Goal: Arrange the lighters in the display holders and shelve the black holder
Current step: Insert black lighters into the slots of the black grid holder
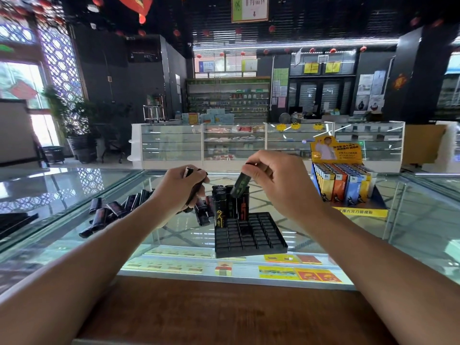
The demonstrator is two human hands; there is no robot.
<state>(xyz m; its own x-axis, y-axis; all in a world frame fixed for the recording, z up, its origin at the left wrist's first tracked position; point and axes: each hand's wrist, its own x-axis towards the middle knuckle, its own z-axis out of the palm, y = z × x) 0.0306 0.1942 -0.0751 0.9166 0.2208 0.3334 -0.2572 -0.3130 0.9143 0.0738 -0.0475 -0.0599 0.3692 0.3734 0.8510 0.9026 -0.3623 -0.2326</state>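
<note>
A black slotted holder (251, 236) sits on the glass counter (62, 207) in front of me. Several black lighters (220, 207) stand upright in its far left slots. My right hand (278, 180) pinches a black lighter with green print (240, 184) by its top, tilted, its lower end just above the standing lighters. My left hand (180, 189) grips a few black lighters (196, 185) left of the holder. A loose pile of black lighters (112, 212) lies on the glass to the left.
A yellow display holder (343, 185) filled with coloured lighters stands at the right on the counter. A black tray edge (15, 222) shows at the far left. A wooden ledge (224, 310) runs along the counter's near side. Glass showcases stand across the aisle.
</note>
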